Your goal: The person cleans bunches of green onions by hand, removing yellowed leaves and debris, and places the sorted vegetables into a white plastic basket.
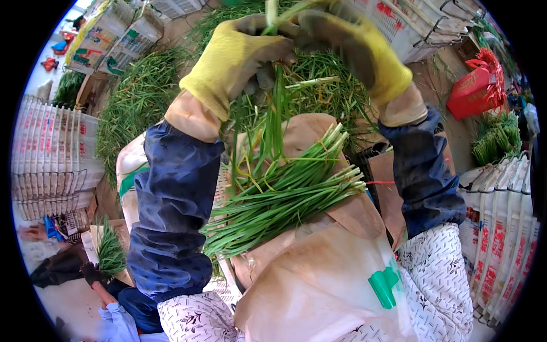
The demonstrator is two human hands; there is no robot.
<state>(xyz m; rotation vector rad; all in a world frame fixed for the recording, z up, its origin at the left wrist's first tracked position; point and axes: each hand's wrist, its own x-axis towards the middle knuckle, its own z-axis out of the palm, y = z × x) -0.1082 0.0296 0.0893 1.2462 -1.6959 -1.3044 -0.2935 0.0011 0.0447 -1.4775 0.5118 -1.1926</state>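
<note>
Both of my hands wear yellow gloves with dark, soiled palms. My left hand (239, 57) is closed round a small bunch of garlic chives (274, 114), pale stem ends up and green leaves hanging down. Blurred by motion, my right hand (353, 45) curls in from the other side, its fingers closed at the stem ends of the same bunch. Below them, larger bundles of garlic chives (290, 194) lie across my lap on a brown-stained cover (307, 256), their pale ends toward the right. A thin tie crosses the upper bundle.
Heaps of loose green leaves (139, 102) cover the floor ahead. White plastic crates stand stacked at left (54, 148) and right (501, 233). A red bag (476, 91) and more chives (496, 139) sit at the right. At lower left, another person's gloved hand (91, 273) is beside chives (110, 251).
</note>
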